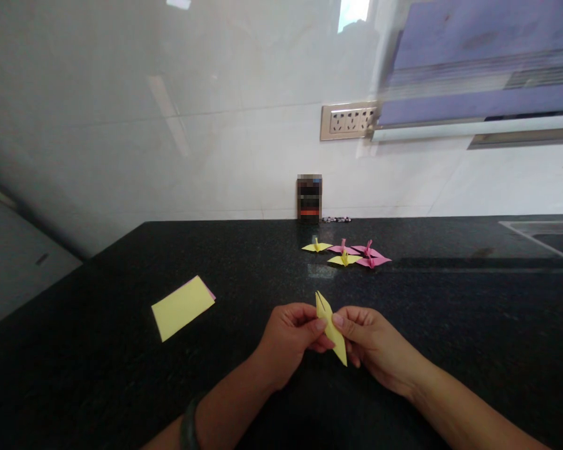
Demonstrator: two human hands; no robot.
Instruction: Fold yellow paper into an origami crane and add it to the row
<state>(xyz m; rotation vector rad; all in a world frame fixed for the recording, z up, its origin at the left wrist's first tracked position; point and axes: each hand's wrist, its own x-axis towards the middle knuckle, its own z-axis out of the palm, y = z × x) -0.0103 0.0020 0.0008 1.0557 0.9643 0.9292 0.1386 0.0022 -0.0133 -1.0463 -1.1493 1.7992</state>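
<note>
A folded yellow origami paper [336, 340], long and diamond-shaped with a slit at its far tip, is held between both hands above the dark counter. My left hand [293, 340] pinches its left side between thumb and fingers. On the right side, my right hand [368, 337] grips it the same way, thumb on top. Beyond the hands stand several finished paper cranes: a yellow crane [316, 247], another yellow crane [344, 259], and pink cranes, one of them a pink crane [373, 261] at the right of the group.
A stack of paper sheets [182, 309], yellow on top with pink peeking out, lies to the left on the black counter [98, 375]. Against the tiled wall stands a blurred phone-like object [309, 200] with a beaded string [338, 219] beside it. A sink edge [539, 240] is at far right.
</note>
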